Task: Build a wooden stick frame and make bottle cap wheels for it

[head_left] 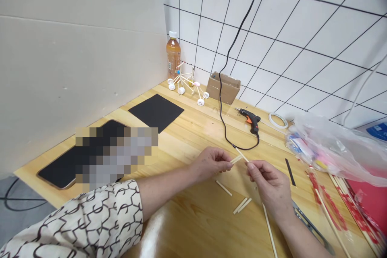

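Over the middle of the wooden table (193, 209), my left hand (215, 161) pinches a short pale wooden stick (236, 159) between thumb and fingertips. My right hand (269, 179) pinches a second pale stick (242, 154), slanted, its upper end pointing away from me. The two sticks meet or cross between my hands; whether they are joined I cannot tell. Below the hands lie a short stick piece (223, 188) and two more short pieces (244, 205) side by side. A longer stick (269, 231) lies beside my right forearm.
A black glue gun (252, 119) with its cord, a tape roll (277, 120), a cardboard box (223, 88), wheeled stick models (189, 82) and a bottle (173, 56) stand behind. Left are black paper (156, 113) and a dark tablet-like device (57, 171); right, a plastic bag (338, 145).
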A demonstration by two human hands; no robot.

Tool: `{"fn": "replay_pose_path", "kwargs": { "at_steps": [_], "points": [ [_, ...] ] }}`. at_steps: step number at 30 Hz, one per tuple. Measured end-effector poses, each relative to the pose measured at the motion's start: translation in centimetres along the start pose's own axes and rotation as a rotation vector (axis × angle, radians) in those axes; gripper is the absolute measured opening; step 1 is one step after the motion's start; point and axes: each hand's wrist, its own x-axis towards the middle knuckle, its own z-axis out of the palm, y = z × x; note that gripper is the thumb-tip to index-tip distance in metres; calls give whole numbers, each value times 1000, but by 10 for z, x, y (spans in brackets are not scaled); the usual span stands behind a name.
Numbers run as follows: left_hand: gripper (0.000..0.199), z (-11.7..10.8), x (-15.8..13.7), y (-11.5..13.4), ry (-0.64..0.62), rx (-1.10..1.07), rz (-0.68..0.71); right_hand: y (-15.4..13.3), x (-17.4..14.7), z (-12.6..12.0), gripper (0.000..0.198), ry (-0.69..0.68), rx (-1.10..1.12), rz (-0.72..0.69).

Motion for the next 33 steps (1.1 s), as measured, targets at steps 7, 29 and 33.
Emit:
{"fn": "replay_pose_path", "kwargs": {
  "at_steps": [7, 29, 33],
  "points": [
    [23, -1, -3, 6, -61, -22, -15, 1, 2, -4, 26, -41, -2, 38],
    [18, 4, -5, 3, -41, 40, 79, 4, 0, 5, 14, 2, -221, -400],
    [15, 10, -10, 5, -26, 62, 105, 3, -2, 6, 6, 9, -230, -406]
  ]
}}
